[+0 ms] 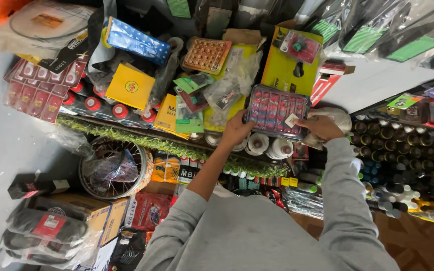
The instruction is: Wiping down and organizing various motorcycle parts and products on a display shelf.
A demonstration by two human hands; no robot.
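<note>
Far to the left of the fingers, a spoked wheel [114,168] is leaning below the shelf [141,139]. The left hand [235,129] is gripping the near left edge of a clear tray of red and blue parts [276,111], keeping it level. The right hand [321,127] is clamping its right edge above the white spools [269,145].

Head camera looks steeply down, close over a crowded shelf [126,131]

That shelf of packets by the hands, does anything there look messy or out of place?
Yes. The packets on the shelf lie heaped and tilted over one another, not in rows. The clear tray of red and blue parts, held by both hands, overhangs the shelf edge.
</note>
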